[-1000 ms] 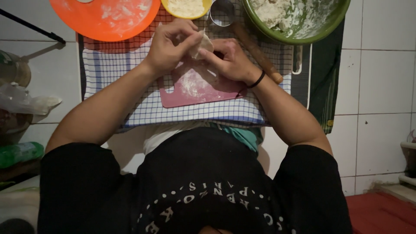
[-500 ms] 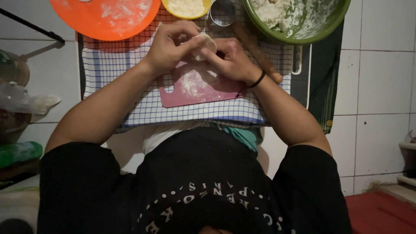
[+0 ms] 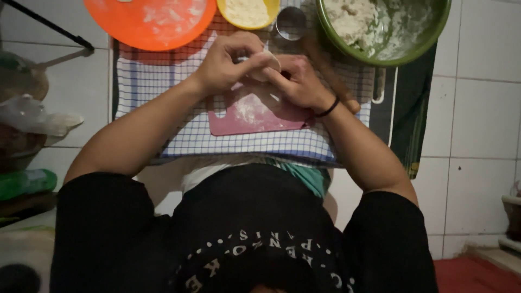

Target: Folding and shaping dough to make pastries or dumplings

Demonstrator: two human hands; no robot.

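Left hand [image 3: 225, 65] and right hand [image 3: 296, 81] pinching 1 dough piece [image 3: 267, 61], above pink board [image 3: 255, 114]. Folding seemingly underway, unsealed. More dough in green bowl [image 3: 429, 38], cloth's far right corner.

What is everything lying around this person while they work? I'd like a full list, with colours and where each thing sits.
dough piece: one, pale, pinched between both hands.
small board: one, pink, floured, under the hands on the cloth.
checked cloth: one, white with blue and red lines, spread on the floor.
plate: one, orange, floured, top left.
yellow bowl: one, with pale contents, top middle.
round cutter: one, metal, beside the yellow bowl.
green bowl: one, holds pale filling, top right.
rolling pin: one, wooden, beyond the right hand.
tiled floor: white, all around.
left hand: on the dough piece.
right hand: on the dough piece, black band at the wrist.
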